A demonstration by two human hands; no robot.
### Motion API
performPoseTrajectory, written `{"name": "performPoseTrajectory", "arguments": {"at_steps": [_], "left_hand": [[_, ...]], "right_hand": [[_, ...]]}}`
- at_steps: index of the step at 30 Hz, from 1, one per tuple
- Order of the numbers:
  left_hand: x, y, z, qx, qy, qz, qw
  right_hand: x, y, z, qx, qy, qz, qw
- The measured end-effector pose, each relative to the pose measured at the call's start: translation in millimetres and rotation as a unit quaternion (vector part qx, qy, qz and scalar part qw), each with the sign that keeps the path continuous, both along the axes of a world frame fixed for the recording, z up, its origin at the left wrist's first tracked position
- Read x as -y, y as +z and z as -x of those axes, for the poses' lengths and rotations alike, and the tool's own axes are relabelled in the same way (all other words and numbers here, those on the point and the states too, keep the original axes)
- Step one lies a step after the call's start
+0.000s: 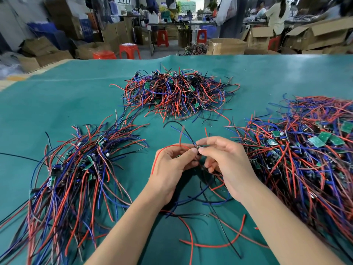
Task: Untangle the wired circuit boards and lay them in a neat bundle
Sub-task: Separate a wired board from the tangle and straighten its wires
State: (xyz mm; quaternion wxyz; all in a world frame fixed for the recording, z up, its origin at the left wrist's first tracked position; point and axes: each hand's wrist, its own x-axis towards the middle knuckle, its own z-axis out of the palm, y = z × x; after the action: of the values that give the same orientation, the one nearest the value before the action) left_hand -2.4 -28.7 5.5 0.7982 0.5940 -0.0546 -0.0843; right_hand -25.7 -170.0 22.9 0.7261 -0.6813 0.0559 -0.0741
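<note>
Your left hand (172, 163) and right hand (227, 163) meet above the middle of the green table cover (76, 96), fingertips almost touching. Between them you hold one small circuit board (197, 149) with its wires; the board is mostly hidden by your fingers, so its details cannot be made out. The fingers of your left hand are curled and pinch at the board and a red wire (158, 155) that loops up and over the back of that hand. The thumb and forefinger of your right hand pinch the same board from the other side, with the remaining fingers curled below. More wires from your grip hang down and trail across the cover between your forearms. To your left lies a pile of boards (76, 180) with wires running roughly one way. To your right sits a larger pile (305, 153), and a tangled heap (177, 90) lies farther back in the middle.
</note>
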Motion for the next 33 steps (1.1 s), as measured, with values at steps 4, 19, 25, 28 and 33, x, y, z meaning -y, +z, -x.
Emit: {"name": "performPoseTrajectory", "arguments": {"at_steps": [4, 19, 25, 28, 33], "left_hand": [[0.0, 1.5, 2.8, 0.024, 0.001, -0.034, 0.999], [-2.0, -0.7, 0.3, 0.035, 0.027, -0.043, 0.998], [-1.7, 0.4, -0.4, 0.028, 0.008, -0.010, 1.000], [-2.3, 1.1, -1.2, 0.016, 0.020, 0.005, 1.000], [-1.6, 3.9, -1.5, 0.006, 0.032, 0.046, 0.998]], "right_hand": [[0.4, -0.3, 0.9, -0.001, 0.004, 0.006, 1.000], [-1.2, 0.8, 0.1, -0.022, 0.016, 0.009, 1.000], [0.3, -0.5, -0.7, -0.017, 0.020, -0.009, 1.000], [1.5, -1.8, -1.4, -0.004, 0.011, -0.027, 1.000], [0.6, -5.8, -2.6, 0.007, -0.026, -0.039, 0.999]]}}
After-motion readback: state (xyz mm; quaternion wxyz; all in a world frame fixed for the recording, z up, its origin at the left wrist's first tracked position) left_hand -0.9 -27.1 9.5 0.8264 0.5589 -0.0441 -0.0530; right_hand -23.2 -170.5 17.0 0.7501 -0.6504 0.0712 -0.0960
